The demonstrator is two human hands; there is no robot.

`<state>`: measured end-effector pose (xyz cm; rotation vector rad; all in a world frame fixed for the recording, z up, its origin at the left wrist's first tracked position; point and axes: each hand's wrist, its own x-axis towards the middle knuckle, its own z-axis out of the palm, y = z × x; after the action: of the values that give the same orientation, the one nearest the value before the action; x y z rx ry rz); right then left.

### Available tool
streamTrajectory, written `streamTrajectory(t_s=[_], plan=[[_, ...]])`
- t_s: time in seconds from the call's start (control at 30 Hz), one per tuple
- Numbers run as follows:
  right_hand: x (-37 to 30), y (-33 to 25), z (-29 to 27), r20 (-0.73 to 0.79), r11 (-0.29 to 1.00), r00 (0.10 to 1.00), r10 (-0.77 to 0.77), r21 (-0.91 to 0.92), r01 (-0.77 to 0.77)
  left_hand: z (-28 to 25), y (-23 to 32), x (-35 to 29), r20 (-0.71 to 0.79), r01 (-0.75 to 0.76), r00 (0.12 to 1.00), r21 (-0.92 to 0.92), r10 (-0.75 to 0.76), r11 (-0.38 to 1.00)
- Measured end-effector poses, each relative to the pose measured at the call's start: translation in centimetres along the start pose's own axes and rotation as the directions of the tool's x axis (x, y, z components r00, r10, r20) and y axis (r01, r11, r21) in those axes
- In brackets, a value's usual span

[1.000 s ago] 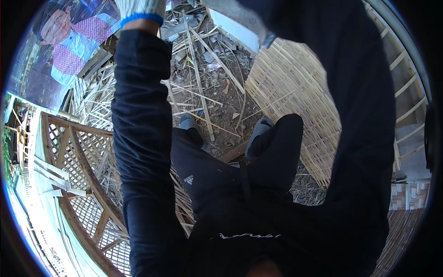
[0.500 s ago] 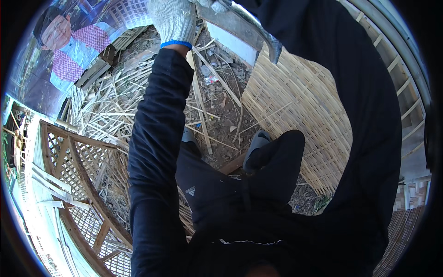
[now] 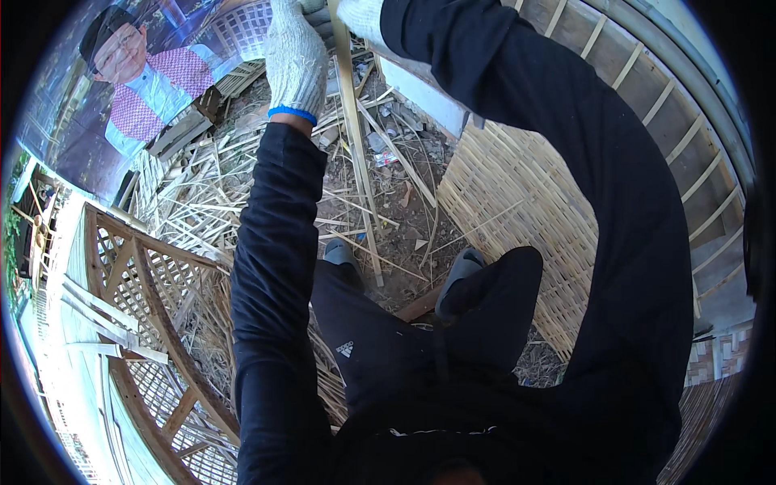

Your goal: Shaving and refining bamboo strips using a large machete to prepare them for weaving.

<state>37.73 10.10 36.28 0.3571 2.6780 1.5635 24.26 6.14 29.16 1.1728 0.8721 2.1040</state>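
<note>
Left hand [image 3: 297, 69] and right hand [image 3: 361, 18] have come further into view, strip [image 3: 348, 89] between; whether they grip, I cannot tell

Ok so the woven mat [image 3: 521, 210] takes up the right side of the ground [image 3: 396, 230], right of the right foot [image 3: 459, 275], with its far left corner near a slab [image 3: 424, 99]. Loose strips [image 3: 194, 198] pile up on the ground's left side. The lattice frame [image 3: 174, 347] is nearer, along the left edge, and the banner's [image 3: 56, 105] behind the pile, far left corner. Slatted wall [image 3: 655, 133] runs beyond the mat, right edge. Up front, one long strip [image 3: 347, 77] runs between left hand [image 3: 297, 61] and right hand [image 3: 361, 16].
</note>
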Motion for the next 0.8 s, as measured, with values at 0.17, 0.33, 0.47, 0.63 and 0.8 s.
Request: streamTrajectory(t_s=[0.17,0.33,0.47,0.63,0.8], plan=[[-1.9,-2.1,-1.0,0.184,0.340,0.682,0.708,0.758,-0.557,2.1,3.6,-3.0,-0.027,-0.433,0.844,0.556,0.536,0.709],[-2.7,-2.4,-1.7,0.149,0.466,0.712,0.686,0.662,-0.587,4.3,5.9,-2.3,0.368,-0.619,0.594,0.777,0.715,0.114],[-3.7,-2.7,-1.3,0.123,0.396,0.631,0.766,0.683,-0.614,4.2,6.4,-1.4,0.473,-0.612,0.630,0.790,0.616,0.019],[-2.4,-2.6,-0.1,0.084,0.261,0.640,0.764,0.866,-0.426,4.9,6.2,-1.0,0.438,-0.627,0.664,0.767,0.606,0.133],[-0.9,-2.2,3.4,0.097,0.203,0.694,0.714,0.919,-0.337,4.7,6.3,-0.4,0.394,-0.583,0.758,0.767,0.520,0.269]])
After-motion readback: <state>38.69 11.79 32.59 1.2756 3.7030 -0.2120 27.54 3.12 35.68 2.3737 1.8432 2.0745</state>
